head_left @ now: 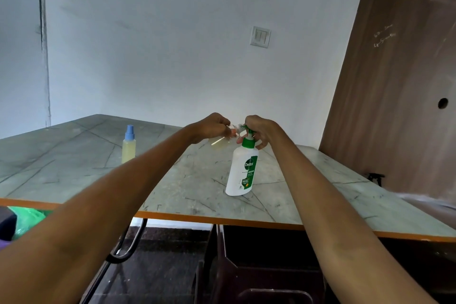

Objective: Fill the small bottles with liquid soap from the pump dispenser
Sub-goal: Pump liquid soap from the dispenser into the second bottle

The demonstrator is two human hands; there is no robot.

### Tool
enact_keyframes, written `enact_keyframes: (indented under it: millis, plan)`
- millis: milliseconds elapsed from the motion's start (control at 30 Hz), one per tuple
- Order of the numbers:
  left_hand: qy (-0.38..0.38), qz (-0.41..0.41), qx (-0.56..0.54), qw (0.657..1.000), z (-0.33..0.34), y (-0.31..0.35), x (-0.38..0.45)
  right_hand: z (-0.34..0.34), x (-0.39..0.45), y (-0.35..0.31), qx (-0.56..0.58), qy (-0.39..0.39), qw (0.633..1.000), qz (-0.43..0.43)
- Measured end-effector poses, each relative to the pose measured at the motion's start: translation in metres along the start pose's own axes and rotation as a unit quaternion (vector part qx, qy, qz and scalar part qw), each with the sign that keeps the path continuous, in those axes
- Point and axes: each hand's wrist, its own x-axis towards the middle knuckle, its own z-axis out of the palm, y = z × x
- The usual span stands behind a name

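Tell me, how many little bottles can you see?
2. One small bottle with a blue cap stands on the table, left of the arms. The other small bottle is held by the left hand at the pump dispenser. None seems hidden.

The left hand (214, 126) holds a small bottle (218, 142) at the pump dispenser (243, 168) nozzle, right hand (260, 129) gripping the pump.
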Motion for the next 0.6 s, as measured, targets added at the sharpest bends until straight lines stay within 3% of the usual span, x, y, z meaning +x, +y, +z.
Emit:
enact_keyframes:
  millis: [600]
  plan:
    - [0.002, -0.038, -0.023, 0.999, 0.000, 0.008, -0.006, 0.002, -0.002, 0.003, -0.024, -0.005, 1.000, 0.004]
